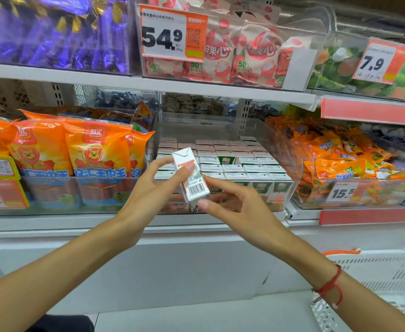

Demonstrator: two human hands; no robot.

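you hold a small carton (191, 174) tilted in front of the clear bin (290, 185) of matching cartons on the middle shelf, barcode facing you. your left hand (148, 190) grips its upper part, thumb across the face and fingers curled behind, while your right hand (235, 202) pinches its lower end between thumb and fingertips. orange sausage bags (96, 149) stand just left of the bin, and a white basket (388, 279) sits by your right arm.
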